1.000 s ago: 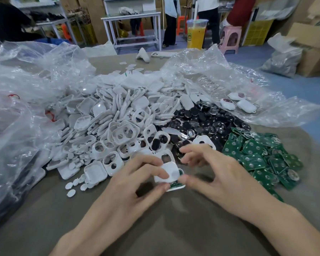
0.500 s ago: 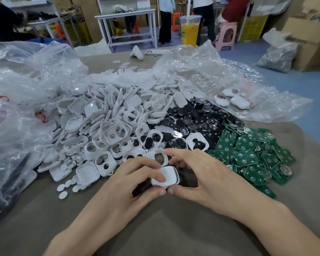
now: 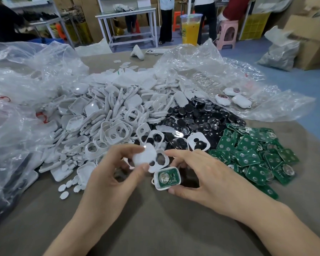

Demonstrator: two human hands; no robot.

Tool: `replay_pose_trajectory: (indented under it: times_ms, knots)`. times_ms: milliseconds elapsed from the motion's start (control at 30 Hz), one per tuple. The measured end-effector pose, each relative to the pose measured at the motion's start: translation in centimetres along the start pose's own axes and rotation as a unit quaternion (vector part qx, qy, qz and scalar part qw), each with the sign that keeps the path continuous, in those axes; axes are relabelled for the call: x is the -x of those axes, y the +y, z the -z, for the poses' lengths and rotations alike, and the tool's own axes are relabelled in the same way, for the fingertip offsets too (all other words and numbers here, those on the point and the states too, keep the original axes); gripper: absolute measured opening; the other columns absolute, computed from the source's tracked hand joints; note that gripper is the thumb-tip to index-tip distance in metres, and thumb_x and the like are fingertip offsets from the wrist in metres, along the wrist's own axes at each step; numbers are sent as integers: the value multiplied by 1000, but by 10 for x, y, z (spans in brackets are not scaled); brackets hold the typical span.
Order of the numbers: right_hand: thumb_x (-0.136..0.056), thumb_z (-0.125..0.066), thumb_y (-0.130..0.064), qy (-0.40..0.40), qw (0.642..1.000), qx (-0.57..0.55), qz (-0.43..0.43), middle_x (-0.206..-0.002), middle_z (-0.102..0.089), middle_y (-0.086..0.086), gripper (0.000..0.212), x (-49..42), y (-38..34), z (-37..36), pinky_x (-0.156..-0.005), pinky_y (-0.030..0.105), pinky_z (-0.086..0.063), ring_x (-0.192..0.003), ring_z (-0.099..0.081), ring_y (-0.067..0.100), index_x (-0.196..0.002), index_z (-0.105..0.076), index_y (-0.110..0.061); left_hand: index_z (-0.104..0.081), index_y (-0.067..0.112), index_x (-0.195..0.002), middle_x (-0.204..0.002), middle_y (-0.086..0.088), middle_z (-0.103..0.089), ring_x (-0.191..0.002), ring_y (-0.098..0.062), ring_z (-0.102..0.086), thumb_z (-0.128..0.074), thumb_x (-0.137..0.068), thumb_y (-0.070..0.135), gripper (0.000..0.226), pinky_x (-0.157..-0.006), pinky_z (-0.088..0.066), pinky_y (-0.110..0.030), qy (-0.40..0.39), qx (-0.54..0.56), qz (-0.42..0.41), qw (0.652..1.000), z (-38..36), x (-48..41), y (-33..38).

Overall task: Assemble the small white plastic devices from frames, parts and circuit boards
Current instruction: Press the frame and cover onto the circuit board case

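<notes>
My left hand [image 3: 116, 169] pinches a white plastic cover [image 3: 144, 156] between thumb and fingers, lifted just above the table. Under it and to the right, my right hand [image 3: 198, 174] holds a white frame with a green circuit board inside [image 3: 166, 179], thumb at its near edge. A second white frame with two holes [image 3: 160, 160] lies between both hands. Behind them spread a heap of white frames and covers [image 3: 107, 117], a pile of black round parts [image 3: 194, 119] and a pile of green circuit boards [image 3: 255, 154].
Crumpled clear plastic bags [image 3: 20, 100] crowd the left side and the far right, where finished white devices [image 3: 231, 98] lie. A drink cup [image 3: 190, 30] stands at the table's far edge. Small white oval pieces [image 3: 67, 189] are scattered at front left.
The closed white piece has come apart: my left hand lifted the cover up and left, and the frame with the green board now shows in my right hand.
</notes>
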State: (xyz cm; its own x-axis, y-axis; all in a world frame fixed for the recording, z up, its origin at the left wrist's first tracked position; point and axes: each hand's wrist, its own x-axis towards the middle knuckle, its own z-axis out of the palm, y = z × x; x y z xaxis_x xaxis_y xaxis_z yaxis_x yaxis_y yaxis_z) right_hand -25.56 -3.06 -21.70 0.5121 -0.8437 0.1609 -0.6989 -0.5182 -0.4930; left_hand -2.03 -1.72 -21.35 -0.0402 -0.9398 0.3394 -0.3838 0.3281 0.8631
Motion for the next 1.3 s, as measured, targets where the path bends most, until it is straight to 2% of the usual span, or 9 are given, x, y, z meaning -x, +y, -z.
replay_pose_trajectory:
  times_ms: [100, 233, 333, 400, 533, 633, 900, 1067, 1300]
  knots:
    - [-88, -55, -64, 0, 1000, 6, 1, -118, -52, -28, 64, 0, -1, 1, -98, 13, -37, -115, -43, -8, -146, -33, -46, -67, 48, -99, -102, 12, -71, -80, -6, -67, -73, -74, 45, 26, -69, -50, -12, 80, 23, 24, 996, 6, -5, -1]
    - [-89, -54, -63, -4, 1000, 4, -1, -118, -53, -27, 62, 1, -3, 3, -98, 14, -37, -114, -45, -5, -145, -37, -44, -69, 45, -98, -96, 14, -72, -74, 1, -68, -74, -76, 40, 23, -67, -49, -8, 95, 76, 40, 992, 11, -8, 0]
    - [-89, -55, -61, -9, 1000, 12, -2, -119, -52, -28, 64, 1, -4, 4, -99, 14, -36, -115, -43, -7, -147, -36, -41, -71, 40, -95, -106, 10, -72, -86, -3, -70, -75, -75, 34, 21, -74, -51, -10, 60, 82, 30, 994, 5, -5, 1]
    - [-89, -54, -62, -13, 1000, 17, -1, -121, -51, -28, 67, 1, -4, 4, -100, 15, -37, -116, -42, -8, -149, -32, -42, -70, 39, -92, -115, 12, -70, -92, -5, -70, -77, -79, 37, 14, -78, -54, -16, -6, 68, 19, 997, -1, 0, 2]
    - [-87, -50, -66, -15, 1000, 22, -3, -126, -49, -29, 74, 1, -3, 4, -103, 17, -37, -120, -38, -11, -153, -25, -43, -67, 41, -100, -120, 16, -64, -99, -14, -65, -68, -82, 51, 20, -83, -49, -16, -110, -81, -30, 990, -6, 4, 1]
    - [-87, -50, -65, -11, 1000, 21, 0, -124, -50, -28, 74, 2, -3, 3, -102, 16, -36, -120, -40, -9, -153, -26, -41, -65, 43, -106, -120, 18, -62, -112, -10, -61, -65, -84, 52, 23, -90, -46, -18, -141, -108, -51, 983, -5, 3, -2]
    - [-88, -48, -66, -4, 1000, 24, 3, -125, -51, -26, 73, 2, -4, 4, -101, 28, -44, -118, -43, -6, -153, -29, -40, -65, 42, -105, -122, 19, -61, -115, -10, -60, -65, -89, 51, 19, -91, -42, -12, -171, -135, -96, 971, -6, 2, -4]
    - [-88, -44, -65, -7, 1000, 29, 6, -124, -52, -23, 71, 1, -4, 4, -100, 26, -44, -116, -43, -4, -152, -32, -37, -67, 42, -102, -121, 21, -59, -114, -5, -59, -64, -89, 52, 16, -91, -37, -6, -178, -150, -100, 967, -6, 3, -3]
    - [-89, -47, -63, -5, 1000, 22, 9, -126, -53, -23, 66, 2, -6, 7, -98, 28, -45, -117, -41, -8, -149, -37, -38, -67, 41, -103, -120, 25, -57, -112, -4, -57, -62, -90, 51, 18, -89, -40, -10, -182, -165, -115, 963, -9, 2, -4]
